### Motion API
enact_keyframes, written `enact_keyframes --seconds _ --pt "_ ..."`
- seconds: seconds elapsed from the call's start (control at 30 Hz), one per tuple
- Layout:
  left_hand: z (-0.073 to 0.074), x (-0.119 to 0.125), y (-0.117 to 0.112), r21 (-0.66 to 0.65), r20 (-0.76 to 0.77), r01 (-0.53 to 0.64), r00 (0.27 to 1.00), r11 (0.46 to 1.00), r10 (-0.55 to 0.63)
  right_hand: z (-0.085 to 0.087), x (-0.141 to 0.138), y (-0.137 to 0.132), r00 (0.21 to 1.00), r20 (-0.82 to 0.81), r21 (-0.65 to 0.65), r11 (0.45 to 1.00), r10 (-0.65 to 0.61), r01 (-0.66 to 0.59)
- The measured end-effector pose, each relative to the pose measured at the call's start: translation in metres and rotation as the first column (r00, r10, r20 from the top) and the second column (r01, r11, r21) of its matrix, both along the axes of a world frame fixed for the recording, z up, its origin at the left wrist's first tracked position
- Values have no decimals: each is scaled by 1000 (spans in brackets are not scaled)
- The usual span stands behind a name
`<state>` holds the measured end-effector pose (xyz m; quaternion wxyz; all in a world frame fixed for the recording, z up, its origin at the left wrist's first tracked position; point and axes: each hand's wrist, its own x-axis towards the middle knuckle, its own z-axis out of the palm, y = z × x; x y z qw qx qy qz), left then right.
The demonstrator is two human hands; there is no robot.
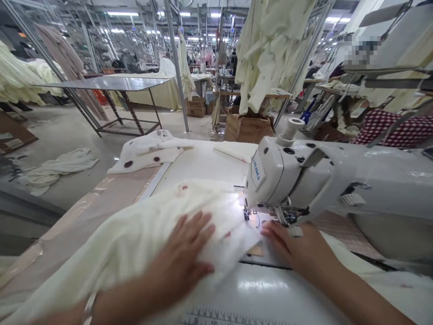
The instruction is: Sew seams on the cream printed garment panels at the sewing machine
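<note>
Pale cream fabric (149, 221) with a few reddish marks is spread over the machine bed, its right edge reaching the lit needle area of a white sewing machine (270, 167). My left hand (191, 243) lies flat on this fabric with fingers spread, slightly blurred. Close to the needle and presser foot (248, 214), my right hand (287, 243) has its fingers pressed together near the fabric's corner. What those fingertips hold, if anything, cannot be made out. Part of the right hand is behind the machine head's lower parts.
A white piece with dark spots (145, 155) lies at the table's far left. A printed ruler scale (213, 318) runs along the front edge. Beyond stand a metal-topped table (111, 83), a cardboard box (248, 128) and hanging cream garments (267, 49). Cloth (62, 167) lies on the floor.
</note>
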<state>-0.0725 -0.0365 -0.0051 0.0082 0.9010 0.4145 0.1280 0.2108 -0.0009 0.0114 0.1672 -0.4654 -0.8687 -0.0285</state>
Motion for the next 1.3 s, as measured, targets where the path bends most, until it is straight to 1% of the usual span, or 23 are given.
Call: enact_keyframes --seconds 0.03,0.07,0.1,0.13,0.17,0.2,0.23,0.27,0.33,0.4,0.5,0.57,0.63,0.67,0.73,0.8,0.83,0.93,1.0,1.07,1.17,1.23,1.3 --pt "-4 7 -21 -12 37 -39 999 999 40 3 -4 -8 999 -18 17 999 51 -51" --pt "-5 17 -38 -42 71 -7 997 999 10 5 -9 -16 993 -47 40 993 111 -109" --pt "-4 29 -49 -84 110 60 993 995 -50 5 -12 -23 982 -82 66 984 170 -165" --pt "0 42 -52 -123 159 141 980 982 -121 4 -14 -27 969 -112 93 973 222 -212" --pt "5 54 -47 -152 211 209 962 966 -175 3 -16 -29 958 -129 111 964 256 -243" --pt "11 64 -37 -166 256 241 947 956 -195 1 -16 -29 956 -131 113 962 264 -250" --pt "15 71 -23 -169 273 205 950 964 -155 -1 -15 -28 964 -115 98 968 241 -231" --pt "18 75 -9 -144 269 178 954 973 -135 -2 -14 -25 976 -94 75 979 197 -190" --pt "17 76 15 -103 222 136 969 985 -110 -5 -11 -16 995 -63 45 996 81 -78" --pt "10 70 25 -94 185 143 975 985 -124 -8 -9 -9 998 -60 38 999 5 -3" --pt "1 63 21 -118 185 141 976 983 -117 -12 -5 -1 997 -70 59 998 -11 15" --pt "1 62 18 -119 180 132 978 984 -109 -12 -2 -1 997 -78 114 993 -14 23" --pt "2 63 18 -115 164 133 980 984 -113 -9 0 -6 996 -91 188 982 8 10" --pt "3 63 19 -111 161 137 980 984 -118 -8 0 -10 994 -99 210 977 44 -23" --pt "5 64 22 -113 162 147 978 983 -127 -5 -5 -22 984 -96 198 972 151 -130" --pt "6 64 25 -126 167 147 978 981 -125 -7 -10 -34 975 -49 133 969 215 -207" --pt "6 63 25 -135 166 143 979 980 -120 -10 -11 -38 976 -2 96 972 217 -216" --pt "5 62 26 -139 158 135 981 981 -113 -19 -4 -43 975 155 31 985 162 -169" --pt "4 62 26 -125 155 145 980 981 -125 -20 4 -40 969 186 19 986 161 -168" --pt "4 62 27 -123 146 157 979 980 -138 -17 9 -33 982 133 20 990 133 -137" --pt "4 62 28 -136 128 156 982 978 -139 -12 6 -17 1000 2 9 1000 10 -10" --pt "4 62 28 -144 129 154 982 977 -136 -14 1 -4 998 -55 3 999 -42 42" --pt "4 62 28 -153 142 154 981 976 -133 -19 1 6 995 -83 20 998 -54 56"
